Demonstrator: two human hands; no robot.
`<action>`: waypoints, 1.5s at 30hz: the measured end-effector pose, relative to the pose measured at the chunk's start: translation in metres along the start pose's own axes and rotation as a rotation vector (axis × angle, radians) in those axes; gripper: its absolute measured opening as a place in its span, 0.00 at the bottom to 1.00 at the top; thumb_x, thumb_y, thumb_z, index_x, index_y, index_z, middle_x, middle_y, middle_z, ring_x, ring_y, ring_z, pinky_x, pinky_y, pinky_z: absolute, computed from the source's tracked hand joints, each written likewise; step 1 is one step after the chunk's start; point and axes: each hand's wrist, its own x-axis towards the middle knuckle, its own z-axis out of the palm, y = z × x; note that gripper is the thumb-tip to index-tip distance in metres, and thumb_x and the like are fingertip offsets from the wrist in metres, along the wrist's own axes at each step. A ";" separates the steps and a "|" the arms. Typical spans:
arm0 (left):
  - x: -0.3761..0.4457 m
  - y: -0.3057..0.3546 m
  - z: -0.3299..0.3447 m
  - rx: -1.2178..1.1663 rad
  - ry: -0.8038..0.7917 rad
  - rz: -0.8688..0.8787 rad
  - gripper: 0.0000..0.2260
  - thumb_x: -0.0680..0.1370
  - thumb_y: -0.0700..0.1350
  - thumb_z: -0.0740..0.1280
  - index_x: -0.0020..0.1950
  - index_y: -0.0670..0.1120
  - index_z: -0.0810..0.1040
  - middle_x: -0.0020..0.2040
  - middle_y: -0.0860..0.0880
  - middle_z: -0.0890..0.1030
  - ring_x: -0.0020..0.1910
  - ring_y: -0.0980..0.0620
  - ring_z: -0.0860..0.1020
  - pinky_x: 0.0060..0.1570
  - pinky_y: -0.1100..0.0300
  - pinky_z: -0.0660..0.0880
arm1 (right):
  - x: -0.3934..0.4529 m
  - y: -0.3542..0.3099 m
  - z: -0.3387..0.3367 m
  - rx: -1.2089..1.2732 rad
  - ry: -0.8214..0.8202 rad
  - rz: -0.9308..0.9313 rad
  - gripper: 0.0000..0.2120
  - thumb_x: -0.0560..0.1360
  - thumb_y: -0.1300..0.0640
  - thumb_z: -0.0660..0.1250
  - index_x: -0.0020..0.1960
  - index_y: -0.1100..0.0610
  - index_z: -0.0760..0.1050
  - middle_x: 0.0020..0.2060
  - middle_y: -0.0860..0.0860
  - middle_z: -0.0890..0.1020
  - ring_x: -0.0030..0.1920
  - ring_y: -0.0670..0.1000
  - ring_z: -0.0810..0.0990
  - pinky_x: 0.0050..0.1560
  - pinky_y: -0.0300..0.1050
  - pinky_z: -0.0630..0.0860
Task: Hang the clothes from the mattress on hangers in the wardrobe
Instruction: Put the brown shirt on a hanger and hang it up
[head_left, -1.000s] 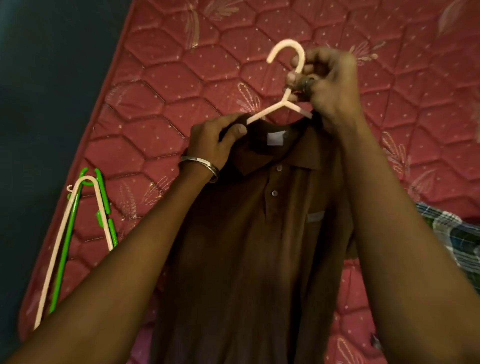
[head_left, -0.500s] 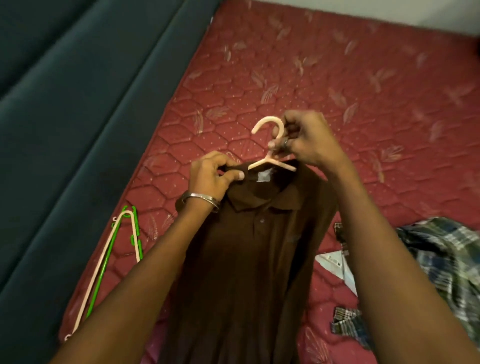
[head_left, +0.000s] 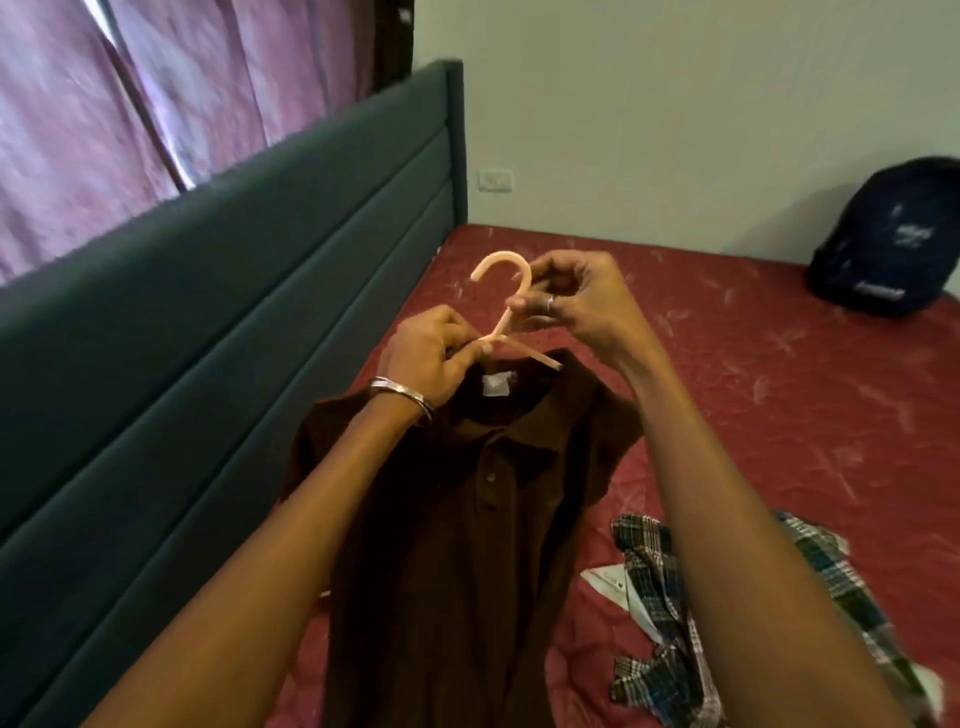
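We hold a brown polo shirt (head_left: 467, 519) up in front of us on a pale peach plastic hanger (head_left: 506, 312), above the red quilted mattress (head_left: 779, 415). Our left hand (head_left: 431, 358) is at about 9 o'clock from the hanger's neck; its fingers are curled tight and pinch the collar of the shirt together with the left arm of the hanger. A metal bangle (head_left: 402, 395) sits on this wrist. Our right hand (head_left: 576, 301) is at about 2 o'clock from the left one. Its thumb and first fingers are pressed on the stem of the hanger just under the hook, and one finger carries a ring (head_left: 549, 302). The hook points up and curves to the left. The right arm of the hanger comes out of the collar a little, at 4 o'clock from the stem.

The shirt hangs down between our two forearms, its buttons facing us. On the mattress, at 4 o'clock from the shirt, lies a crumpled plaid shirt (head_left: 675, 623). Far away at 2 o'clock a dark backpack (head_left: 888, 244) leans on the white wall. A dark grey padded headboard (head_left: 208, 338) runs along the left side, with purple curtains (head_left: 156, 88) behind it.
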 end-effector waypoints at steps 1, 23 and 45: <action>-0.001 0.011 -0.011 0.017 0.052 -0.007 0.14 0.71 0.54 0.68 0.44 0.45 0.85 0.44 0.50 0.81 0.40 0.49 0.79 0.41 0.51 0.77 | -0.010 -0.010 -0.009 -0.036 -0.010 0.005 0.15 0.68 0.72 0.73 0.53 0.64 0.77 0.42 0.59 0.83 0.43 0.54 0.85 0.44 0.49 0.82; -0.062 0.099 -0.203 -0.078 0.370 0.087 0.07 0.72 0.50 0.71 0.45 0.48 0.84 0.43 0.54 0.81 0.43 0.56 0.78 0.46 0.58 0.77 | -0.159 -0.092 -0.012 -0.725 0.112 -0.123 0.09 0.79 0.56 0.65 0.41 0.46 0.76 0.35 0.41 0.77 0.36 0.36 0.75 0.38 0.39 0.69; -0.089 0.113 -0.197 -0.091 0.298 -0.024 0.06 0.73 0.54 0.69 0.44 0.54 0.84 0.40 0.54 0.82 0.41 0.55 0.78 0.44 0.56 0.77 | -0.162 -0.132 0.030 -0.655 0.109 -0.217 0.11 0.78 0.53 0.66 0.58 0.56 0.77 0.49 0.49 0.80 0.48 0.47 0.77 0.44 0.35 0.70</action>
